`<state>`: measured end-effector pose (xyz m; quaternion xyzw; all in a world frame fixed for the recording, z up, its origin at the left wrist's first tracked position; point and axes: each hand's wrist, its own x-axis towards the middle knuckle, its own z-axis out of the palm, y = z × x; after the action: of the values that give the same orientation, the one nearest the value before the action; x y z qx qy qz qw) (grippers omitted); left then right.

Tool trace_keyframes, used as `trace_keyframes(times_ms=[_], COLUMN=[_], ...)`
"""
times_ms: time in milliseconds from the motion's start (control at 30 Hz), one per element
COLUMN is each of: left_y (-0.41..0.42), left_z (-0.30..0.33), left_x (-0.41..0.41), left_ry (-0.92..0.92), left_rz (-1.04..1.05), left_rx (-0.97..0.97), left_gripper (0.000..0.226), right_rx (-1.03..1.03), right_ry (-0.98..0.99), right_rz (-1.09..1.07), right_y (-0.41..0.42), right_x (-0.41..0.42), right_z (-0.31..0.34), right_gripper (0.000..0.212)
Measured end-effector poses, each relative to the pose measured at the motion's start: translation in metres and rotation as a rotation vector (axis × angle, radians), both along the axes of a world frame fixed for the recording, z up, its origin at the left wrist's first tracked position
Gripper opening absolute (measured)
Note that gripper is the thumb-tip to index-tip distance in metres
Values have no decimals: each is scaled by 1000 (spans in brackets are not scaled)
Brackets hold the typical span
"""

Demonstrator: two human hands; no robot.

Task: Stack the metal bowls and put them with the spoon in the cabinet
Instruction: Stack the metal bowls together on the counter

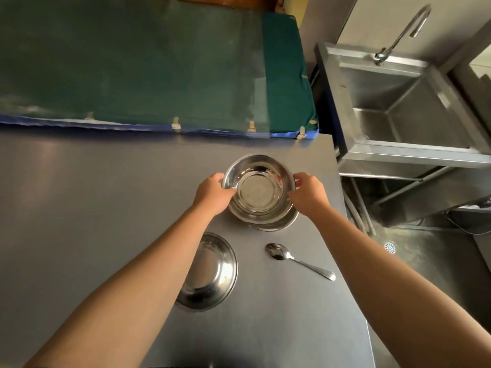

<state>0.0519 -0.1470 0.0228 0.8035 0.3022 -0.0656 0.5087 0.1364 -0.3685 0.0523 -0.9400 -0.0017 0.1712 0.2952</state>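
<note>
A shiny metal bowl (259, 189) is held by its rim between both hands, my left hand (212, 193) on its left side and my right hand (308, 193) on its right. It sits over a second metal bowl (276, 223), whose edge shows beneath it at the lower right. A third metal bowl (210, 272) rests on the grey metal table (79, 195) nearer to me, partly hidden by my left forearm. A metal spoon (297, 260) lies on the table to the right of that bowl, handle pointing right.
A green cloth-covered surface with a blue edge (148, 75) borders the table's far side. To the right stand a steel sink (414, 115) with a curved tap (403, 33), and a floor drain (390, 247) below. No cabinet is in view.
</note>
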Motion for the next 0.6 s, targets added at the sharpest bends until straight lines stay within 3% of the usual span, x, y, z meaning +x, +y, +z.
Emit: trace_keyframes(times_ms=[333, 600], left_y=[-43, -39], left_z=[-15, -30], left_x=[20, 10], left_ry=[76, 125], left_rz=[-61, -95], left_rx=[120, 61], left_gripper=[48, 45], right_rx=[39, 24], right_ry=[65, 130], right_rz=[-72, -86], right_y=[-45, -46], right_x=[8, 0], right_z=[-43, -60], right_gripper=[42, 43])
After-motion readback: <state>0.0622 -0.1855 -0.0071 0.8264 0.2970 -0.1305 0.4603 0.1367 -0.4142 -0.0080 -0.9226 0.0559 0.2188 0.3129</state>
